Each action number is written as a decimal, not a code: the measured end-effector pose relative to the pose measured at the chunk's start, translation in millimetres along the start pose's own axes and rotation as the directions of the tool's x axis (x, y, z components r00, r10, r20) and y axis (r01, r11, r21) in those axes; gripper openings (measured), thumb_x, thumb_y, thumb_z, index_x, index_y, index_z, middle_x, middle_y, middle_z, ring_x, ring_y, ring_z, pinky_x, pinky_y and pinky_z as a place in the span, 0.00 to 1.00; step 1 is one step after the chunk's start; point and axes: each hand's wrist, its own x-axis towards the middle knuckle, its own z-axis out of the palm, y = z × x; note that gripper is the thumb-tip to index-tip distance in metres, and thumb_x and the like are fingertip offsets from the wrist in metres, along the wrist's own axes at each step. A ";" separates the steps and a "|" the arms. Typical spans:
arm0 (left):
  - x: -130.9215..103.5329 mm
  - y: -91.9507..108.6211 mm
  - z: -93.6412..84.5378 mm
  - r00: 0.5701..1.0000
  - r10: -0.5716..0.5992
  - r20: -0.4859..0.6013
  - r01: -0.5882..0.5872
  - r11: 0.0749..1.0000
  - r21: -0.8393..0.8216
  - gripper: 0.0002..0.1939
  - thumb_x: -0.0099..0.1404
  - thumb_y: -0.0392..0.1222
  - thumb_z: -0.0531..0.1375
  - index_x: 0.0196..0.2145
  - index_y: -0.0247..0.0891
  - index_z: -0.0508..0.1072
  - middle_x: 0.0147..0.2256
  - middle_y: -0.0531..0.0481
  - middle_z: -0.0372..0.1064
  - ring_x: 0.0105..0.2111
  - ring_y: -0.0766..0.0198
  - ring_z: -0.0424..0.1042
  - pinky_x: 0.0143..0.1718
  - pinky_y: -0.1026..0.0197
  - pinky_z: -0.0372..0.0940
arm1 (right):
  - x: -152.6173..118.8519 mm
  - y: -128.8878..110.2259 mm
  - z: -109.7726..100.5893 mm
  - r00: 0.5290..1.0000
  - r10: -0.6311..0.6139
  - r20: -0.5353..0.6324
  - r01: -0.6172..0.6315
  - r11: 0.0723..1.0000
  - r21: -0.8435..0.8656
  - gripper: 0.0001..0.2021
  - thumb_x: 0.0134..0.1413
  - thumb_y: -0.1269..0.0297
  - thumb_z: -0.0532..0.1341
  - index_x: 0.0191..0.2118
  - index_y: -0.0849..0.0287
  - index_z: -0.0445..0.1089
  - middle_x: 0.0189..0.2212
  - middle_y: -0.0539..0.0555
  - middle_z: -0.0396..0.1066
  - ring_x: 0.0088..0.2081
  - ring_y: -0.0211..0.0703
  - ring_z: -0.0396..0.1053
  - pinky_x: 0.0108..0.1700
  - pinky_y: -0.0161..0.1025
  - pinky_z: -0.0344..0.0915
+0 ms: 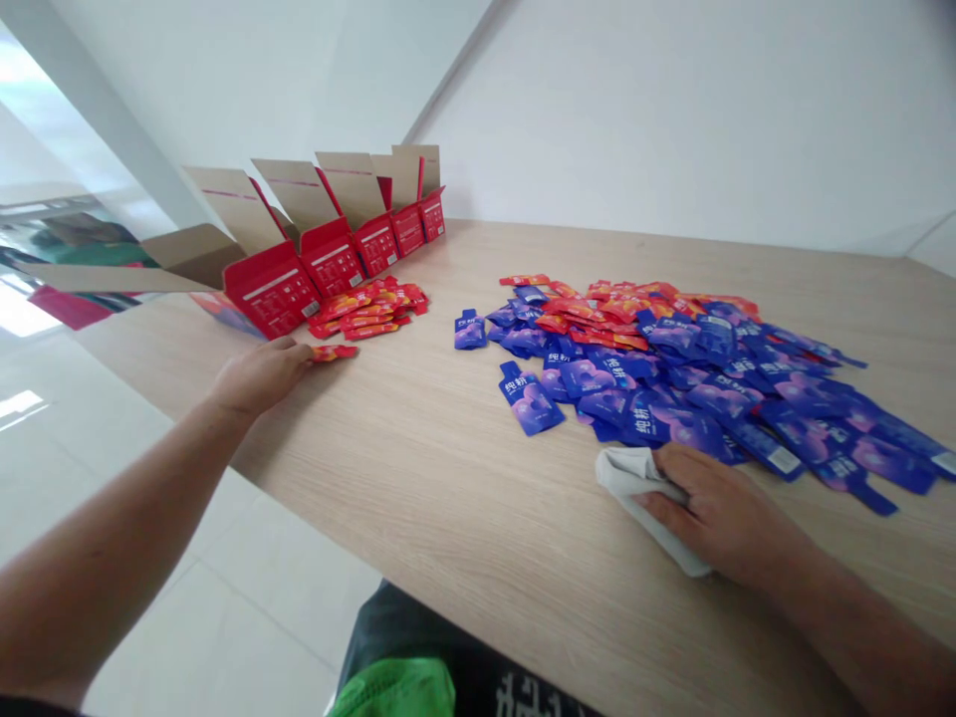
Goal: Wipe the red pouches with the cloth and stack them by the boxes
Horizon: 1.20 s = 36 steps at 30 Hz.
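At the table's left side, my left hand is closed on a small red-orange sachet, whose end sticks out past the fingertips. Just beyond it lies a small pile of red-orange sachets. My right hand grips a folded white cloth on the tabletop, in front of a wide pile of blue-purple pouches. More red-orange sachets lie on the back part of that pile. A single blue pouch rests apart, left of the pile.
Several open red boxes with raised cardboard flaps stand in a row along the back left of the wooden table. A white wall rises behind. The table's front edge runs diagonally above a tiled floor.
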 end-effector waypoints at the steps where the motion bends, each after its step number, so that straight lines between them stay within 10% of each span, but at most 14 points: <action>1: 4.4 -2.7 1.8 1.000 0.020 0.021 -0.020 1.000 0.016 0.07 0.67 0.42 0.59 0.39 0.40 0.76 0.41 0.51 0.72 0.42 0.59 0.67 0.49 0.61 0.59 | 0.1 -0.3 -0.2 1.000 -0.001 -0.002 0.001 1.000 0.000 0.08 0.65 0.55 0.59 0.37 0.52 0.69 0.33 0.53 0.72 0.34 0.49 0.72 0.36 0.44 0.67; 7: 17.2 -3.8 16.5 0.997 0.071 0.007 -0.072 0.993 0.093 0.22 0.67 0.33 0.53 0.58 0.30 0.70 0.58 0.39 0.70 0.57 0.53 0.66 0.59 0.57 0.59 | 1.9 -3.6 -3.7 1.000 -0.013 0.020 0.013 1.000 0.000 0.08 0.65 0.57 0.59 0.39 0.54 0.71 0.36 0.54 0.73 0.38 0.49 0.73 0.41 0.43 0.67; 12: 11.3 36.9 17.8 0.979 0.180 -0.099 -0.170 0.980 0.100 0.25 0.69 0.37 0.53 0.62 0.27 0.66 0.63 0.33 0.64 0.65 0.49 0.60 0.67 0.52 0.54 | 5.1 -6.6 -6.1 0.998 -0.018 0.052 0.018 1.000 -0.013 0.07 0.66 0.60 0.58 0.39 0.56 0.69 0.37 0.55 0.73 0.39 0.48 0.71 0.42 0.42 0.66; 20: 16.9 193.5 11.5 0.882 0.466 -0.076 -0.470 0.856 -0.213 0.19 0.69 0.45 0.55 0.53 0.39 0.76 0.51 0.45 0.78 0.46 0.56 0.77 0.52 0.58 0.69 | 9.1 -9.7 -6.4 0.998 -0.027 0.051 0.025 0.999 0.046 0.07 0.66 0.62 0.60 0.43 0.59 0.71 0.39 0.57 0.74 0.41 0.47 0.70 0.45 0.42 0.65; 27: 44.3 345.4 19.8 0.659 0.741 -0.131 -0.750 0.635 -0.183 0.18 0.67 0.40 0.56 0.51 0.36 0.77 0.48 0.40 0.78 0.51 0.51 0.75 0.56 0.54 0.68 | 12.0 -10.8 -7.8 0.998 -0.007 0.070 0.001 0.996 0.089 0.10 0.65 0.61 0.62 0.47 0.61 0.73 0.42 0.58 0.74 0.46 0.49 0.71 0.48 0.42 0.65; 30: 57.4 391.8 24.8 0.543 0.827 -0.143 -0.839 0.534 -0.101 0.22 0.67 0.42 0.57 0.55 0.32 0.75 0.53 0.35 0.73 0.57 0.48 0.71 0.62 0.52 0.63 | 12.7 -12.5 -10.2 0.997 -0.001 0.077 -0.007 0.995 0.103 0.12 0.65 0.59 0.63 0.48 0.61 0.73 0.42 0.58 0.74 0.46 0.49 0.72 0.47 0.42 0.65; 36: 81.6 447.9 44.8 0.524 0.846 0.103 -0.851 0.526 0.009 0.35 0.64 0.52 0.62 0.65 0.32 0.67 0.64 0.33 0.64 0.61 0.46 0.67 0.62 0.53 0.62 | 12.7 -11.9 -11.0 0.997 -0.038 0.063 0.029 0.991 0.132 0.13 0.67 0.57 0.62 0.48 0.61 0.73 0.41 0.57 0.74 0.44 0.48 0.71 0.45 0.41 0.64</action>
